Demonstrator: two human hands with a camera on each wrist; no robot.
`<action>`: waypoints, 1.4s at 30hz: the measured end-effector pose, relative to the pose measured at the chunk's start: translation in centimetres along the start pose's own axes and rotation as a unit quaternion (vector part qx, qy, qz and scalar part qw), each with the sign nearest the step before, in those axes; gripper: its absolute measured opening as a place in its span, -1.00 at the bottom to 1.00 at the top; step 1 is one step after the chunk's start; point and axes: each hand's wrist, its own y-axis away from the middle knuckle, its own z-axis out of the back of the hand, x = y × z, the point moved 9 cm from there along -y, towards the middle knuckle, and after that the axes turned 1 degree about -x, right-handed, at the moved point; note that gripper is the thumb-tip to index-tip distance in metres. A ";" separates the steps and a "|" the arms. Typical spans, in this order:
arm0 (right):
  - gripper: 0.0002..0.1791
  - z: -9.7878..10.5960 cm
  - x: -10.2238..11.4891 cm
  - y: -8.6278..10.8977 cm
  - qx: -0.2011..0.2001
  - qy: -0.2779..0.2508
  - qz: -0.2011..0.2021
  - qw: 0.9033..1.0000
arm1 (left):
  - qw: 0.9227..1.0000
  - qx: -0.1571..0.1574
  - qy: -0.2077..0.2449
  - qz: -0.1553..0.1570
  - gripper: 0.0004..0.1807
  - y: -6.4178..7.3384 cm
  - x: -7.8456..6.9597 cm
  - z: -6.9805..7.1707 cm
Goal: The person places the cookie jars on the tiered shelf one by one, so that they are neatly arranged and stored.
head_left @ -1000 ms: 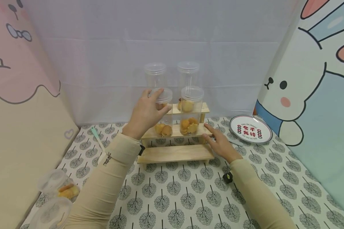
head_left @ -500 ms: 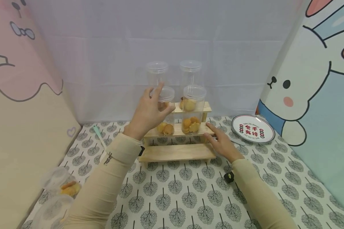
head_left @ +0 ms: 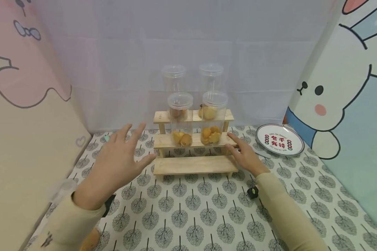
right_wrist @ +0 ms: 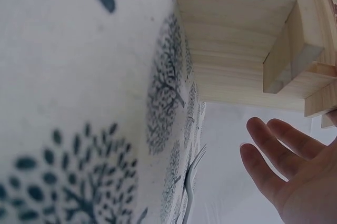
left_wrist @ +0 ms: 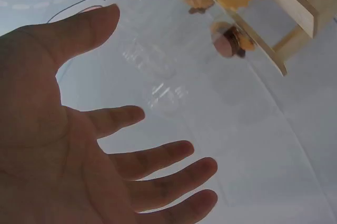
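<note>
Three-tiered wooden shelf (head_left: 196,165) stands upright; clear lidded cookie jars (head_left: 214,119), two on its middle tier, two on top

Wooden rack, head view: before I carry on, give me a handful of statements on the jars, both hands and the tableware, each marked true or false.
1. Two lidded jars stand on the middle shelf. True.
2. The left hand grips a jar. False: it is apart from the jars, holding nothing, fingers spread.
3. The right hand is at the right end of the middle shelf. True.
4. All four jars stand on the top shelf. False: two stand there, two on the middle shelf.
5. The plate lies left of the rack. False: it lies to the right.
</note>
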 end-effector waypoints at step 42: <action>-0.27 0.2 0.3 0.1 0.010 -0.011 -0.005 1.000 | 0.958 -0.222 0.126 0.134 0.24 23.1 15.5 -5.2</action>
